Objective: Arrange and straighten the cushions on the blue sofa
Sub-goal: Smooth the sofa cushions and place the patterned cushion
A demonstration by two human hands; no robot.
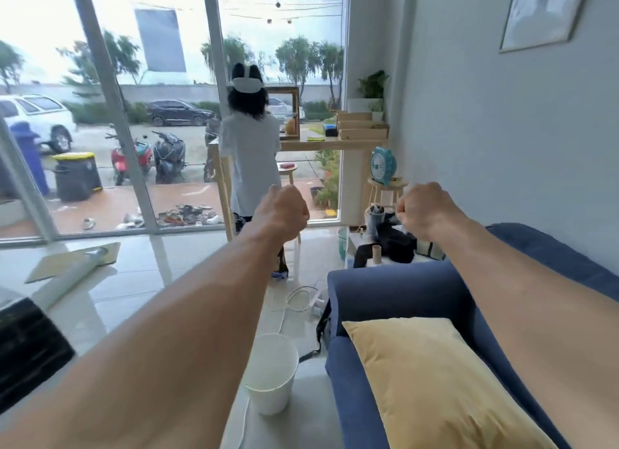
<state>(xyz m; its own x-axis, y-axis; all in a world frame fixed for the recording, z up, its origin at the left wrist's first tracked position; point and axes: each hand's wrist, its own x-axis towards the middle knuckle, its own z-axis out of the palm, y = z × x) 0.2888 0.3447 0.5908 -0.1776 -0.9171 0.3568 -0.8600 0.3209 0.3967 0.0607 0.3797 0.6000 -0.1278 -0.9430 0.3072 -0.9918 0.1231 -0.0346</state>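
The upper left and centre of the frame are filled by a glass wall [140, 113], through which parked cars and scooters are seen. A pale wall [502, 130] takes up the upper right, with a framed picture [542, 11] hung near the top corner. The blue sofa [412, 291] is found at the lower right, its armrest turned toward the centre of the frame. A yellow cushion [432, 378] is laid flat on the seat, slanted from the armrest down to the bottom edge. Both bare forearms are stretched forward from the bottom corners, raised well above the sofa. The left hand [284, 210] is seen at mid-frame, curled into a closed fist with nothing held. The right hand [423, 207] is level with it to the right, likewise clenched and empty; neither hand is touching the cushion. A second person [249, 147] is seen from behind at a wooden counter [311, 145] in the centre. A white bin [273, 378] is stood on the floor just left of the sofa. A teal fan [383, 165] is set on a stool right of centre.
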